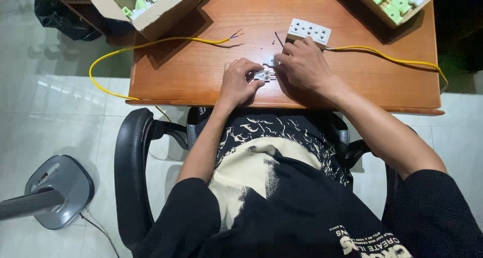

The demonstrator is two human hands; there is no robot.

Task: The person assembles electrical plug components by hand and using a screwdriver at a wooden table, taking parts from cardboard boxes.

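Note:
My left hand (239, 82) rests on the wooden table (191, 72) and pinches a small white plug part with metal pins (263, 76). My right hand (303, 64) sits just right of it, fingers closed around a thin dark tool (277, 39) and touching a second small white plug piece (269, 62). A white multi-socket block (309, 31) lies just beyond my right hand, with a yellow cable (397, 60) running from it to the right. Another yellow cable (151, 44) with bared wire ends (234, 35) lies to the left.
An open cardboard box (151, 6) of white and green parts stands at the table's far left, another such box (395, 1) at far right. A tiny screw (264, 45) lies on the table. I sit in a black office chair (132, 172). A grey fan base (58, 190) stands on the tiled floor at left.

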